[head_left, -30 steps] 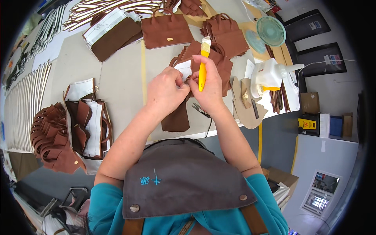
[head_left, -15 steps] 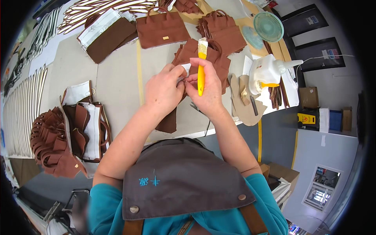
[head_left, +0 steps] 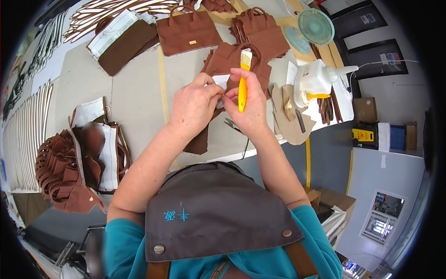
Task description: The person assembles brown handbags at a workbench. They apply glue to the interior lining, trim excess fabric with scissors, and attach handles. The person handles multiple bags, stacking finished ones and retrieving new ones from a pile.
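Above the table, my left hand [head_left: 193, 103] is closed in a pinch, its fingertips meeting those of my right hand. What sits between the tips is too small to make out. In my right hand [head_left: 252, 109] a glue brush with a yellow handle [head_left: 242, 95] is tucked against the fingers, its pale, coated bristles pointing away from me. Its thumb and a finger are also at the pinch. Just beyond and below the hands lie a white piece [head_left: 220, 83] and a dark brown leather piece [head_left: 199, 142], partly covered by my left hand and forearm.
A stack of brown bag panels [head_left: 227, 56] lies beyond my hands. Small snips [head_left: 231, 123] rest beside my right wrist. A white glue bottle [head_left: 312, 79] and a green fan [head_left: 316, 26] stand right. Leftward are brown bag parts [head_left: 60, 169]; a finished-looking brown handbag [head_left: 188, 35] lies at the back.
The brush has tilted slightly, its bristle end swinging right and nearer. My fingertips have shifted a little and still meet. The table scene has slid slightly left in the view.
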The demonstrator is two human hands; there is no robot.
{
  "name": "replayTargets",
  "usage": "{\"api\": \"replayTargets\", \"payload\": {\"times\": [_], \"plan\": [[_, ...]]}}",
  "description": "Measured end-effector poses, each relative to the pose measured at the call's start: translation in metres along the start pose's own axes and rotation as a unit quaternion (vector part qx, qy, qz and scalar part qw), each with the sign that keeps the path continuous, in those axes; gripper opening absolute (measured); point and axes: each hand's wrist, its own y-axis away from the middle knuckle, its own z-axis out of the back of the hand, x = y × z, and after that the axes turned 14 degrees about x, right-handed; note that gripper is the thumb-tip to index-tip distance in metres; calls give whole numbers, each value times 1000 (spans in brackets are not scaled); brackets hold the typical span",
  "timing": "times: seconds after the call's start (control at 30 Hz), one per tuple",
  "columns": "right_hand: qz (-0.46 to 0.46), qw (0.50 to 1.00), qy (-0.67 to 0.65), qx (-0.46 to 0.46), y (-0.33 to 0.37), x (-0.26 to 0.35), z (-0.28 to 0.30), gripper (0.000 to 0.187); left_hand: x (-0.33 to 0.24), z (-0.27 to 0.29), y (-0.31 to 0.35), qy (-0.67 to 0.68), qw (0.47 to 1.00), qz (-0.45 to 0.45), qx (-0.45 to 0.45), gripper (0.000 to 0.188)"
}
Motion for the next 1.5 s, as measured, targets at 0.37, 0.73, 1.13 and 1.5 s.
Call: {"api": "replayTargets", "payload": {"times": [0.37, 0.73, 1.13, 1.5], "plan": [[-40, 998, -37, 28, -1, 3, 5, 58, -4, 0, 0, -20, 999, 26, 23, 5], [-13, 998, 67, 1, -8, -5, -10, 57, -12, 3, 7, 42, 989, 130, 50, 16], [-61, 994, -80, -39, -12, -4, 13, 48, -3, 7, -7, 30, 987, 143, 66, 8], [-72, 985, -153, -18, -3, 54, 57, 27, -8, 1, -14, 78, 981, 147, 97, 9]]}}
